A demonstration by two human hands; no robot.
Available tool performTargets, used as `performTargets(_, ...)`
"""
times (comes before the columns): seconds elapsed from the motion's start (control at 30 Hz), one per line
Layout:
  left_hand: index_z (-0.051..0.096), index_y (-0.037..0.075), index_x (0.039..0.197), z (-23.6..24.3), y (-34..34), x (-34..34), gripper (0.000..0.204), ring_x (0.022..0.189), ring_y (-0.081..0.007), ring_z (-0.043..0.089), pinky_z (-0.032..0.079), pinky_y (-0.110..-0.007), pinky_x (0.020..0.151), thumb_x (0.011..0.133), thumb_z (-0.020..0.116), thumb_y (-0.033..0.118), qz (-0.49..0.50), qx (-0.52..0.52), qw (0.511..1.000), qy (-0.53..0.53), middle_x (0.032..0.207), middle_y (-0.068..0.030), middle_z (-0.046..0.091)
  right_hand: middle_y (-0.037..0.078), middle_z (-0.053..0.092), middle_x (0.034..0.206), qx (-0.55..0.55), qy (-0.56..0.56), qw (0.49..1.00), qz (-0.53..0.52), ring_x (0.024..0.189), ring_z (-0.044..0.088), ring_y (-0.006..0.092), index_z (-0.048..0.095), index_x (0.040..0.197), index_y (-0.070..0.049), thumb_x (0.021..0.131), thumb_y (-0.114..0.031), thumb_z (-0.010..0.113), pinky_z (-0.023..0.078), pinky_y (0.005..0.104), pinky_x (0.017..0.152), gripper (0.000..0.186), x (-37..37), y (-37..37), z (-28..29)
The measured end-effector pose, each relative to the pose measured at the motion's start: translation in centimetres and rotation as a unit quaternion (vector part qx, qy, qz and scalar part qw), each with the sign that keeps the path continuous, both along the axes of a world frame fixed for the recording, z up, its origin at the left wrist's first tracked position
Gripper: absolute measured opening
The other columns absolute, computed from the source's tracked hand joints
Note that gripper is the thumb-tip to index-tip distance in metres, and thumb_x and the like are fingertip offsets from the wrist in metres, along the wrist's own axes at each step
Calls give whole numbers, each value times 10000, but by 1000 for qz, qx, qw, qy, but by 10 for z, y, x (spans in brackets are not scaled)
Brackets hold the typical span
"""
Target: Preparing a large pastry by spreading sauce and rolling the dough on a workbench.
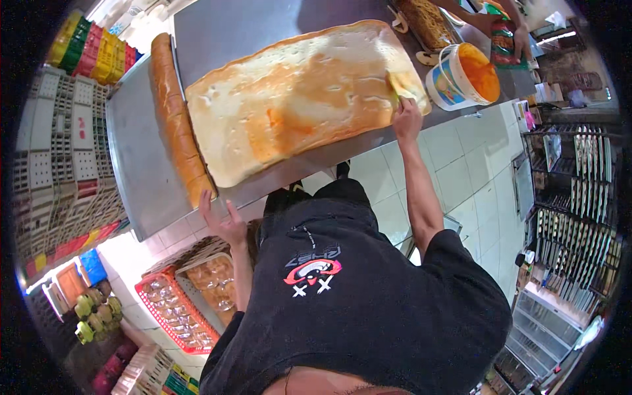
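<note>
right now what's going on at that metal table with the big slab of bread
A person in a black shirt leans over a steel table where a large flat sheet of pale sponge cake lies. Their right hand presses a small yellow scraper on the sheet's near right corner, spreading orange filling, already smeared across the middle. Their left hand rests at the table's edge. A white tub of orange filling stands beside the sheet, and a long browned roll lies along its other side.

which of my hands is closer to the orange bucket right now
Right. Your right hand holds a spreader on the sponge sheet's corner, beside the bucket. Your left hand rests at the table edge, far across the sheet.
</note>
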State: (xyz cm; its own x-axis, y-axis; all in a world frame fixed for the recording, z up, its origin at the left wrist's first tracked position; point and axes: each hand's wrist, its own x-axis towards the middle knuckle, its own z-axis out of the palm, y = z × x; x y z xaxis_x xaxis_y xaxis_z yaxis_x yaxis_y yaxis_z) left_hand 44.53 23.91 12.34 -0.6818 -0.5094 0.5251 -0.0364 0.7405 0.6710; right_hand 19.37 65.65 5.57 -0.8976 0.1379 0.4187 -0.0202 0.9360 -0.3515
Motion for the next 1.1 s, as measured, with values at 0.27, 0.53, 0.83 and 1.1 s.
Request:
performTargets(0.27, 522, 9, 1289, -8, -19, 24, 541, 1207, -294, 522, 369, -370, 1070, 752, 577, -23, -6, 52, 999, 2, 1301, -152, 553, 82, 643, 937, -54, -58, 984, 162, 787, 616, 336, 667, 1015, -77, 803, -28, 544, 494, 406, 681, 251, 46, -141, -3)
performTargets(0.53, 522, 19, 1296, -8, -29, 30, 544, 1217, -290, 515, 369, -369, 1069, 757, 580, -24, 0, 80, 997, 9, 1313, -148, 548, 57, 669, 974, -29, -52, 957, 283, 830, 630, 303, 684, 1051, -85, 796, -35, 568, 506, 375, 711, 285, 57, -180, 9)
performTargets(0.83, 526, 22, 1290, -12, -32, 32, 533, 1212, -285, 519, 373, -365, 1061, 762, 589, -20, 9, 73, 997, 9, 1307, -142, 554, 49, 689, 1004, -125, -82, 939, 309, 848, 645, 262, 713, 1040, -85, 802, -35, 590, 513, 342, 726, 272, 38, -147, 24)
performTargets(1.1, 527, 19, 1278, -6, -22, 22, 530, 1208, -316, 515, 365, -380, 1068, 754, 589, -19, -19, 88, 996, 3, 1308, -162, 547, 59, 684, 999, 12, -80, 826, 558, 838, 637, 262, 715, 1057, -78, 816, -4, 592, 507, 322, 724, 280, 28, -167, 18)
